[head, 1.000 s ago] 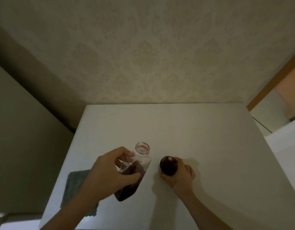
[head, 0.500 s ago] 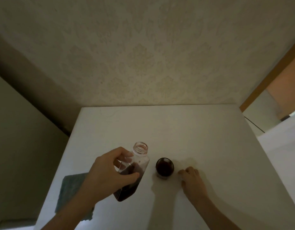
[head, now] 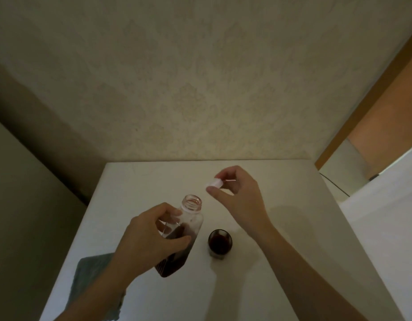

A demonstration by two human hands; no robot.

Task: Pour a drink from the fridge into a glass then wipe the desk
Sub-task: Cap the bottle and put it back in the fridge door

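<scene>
I've got my left hand [head: 151, 237] clamped round the open juice bottle [head: 180, 237], right hand [head: 237, 193] pinching its white cap [head: 215, 183] above the table [head: 281, 228]; full glass [head: 220, 244] beside the bottle.

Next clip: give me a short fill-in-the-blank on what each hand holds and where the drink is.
1. The left hand grips the ____, whose mouth is open.
2. The right hand pinches a white ____ above the desk.
3. The dark drink fills the small ____ standing right of the bottle.
4. A grey ____ lies at the desk's left edge.

Missing words: bottle; cap; glass; cloth
</scene>
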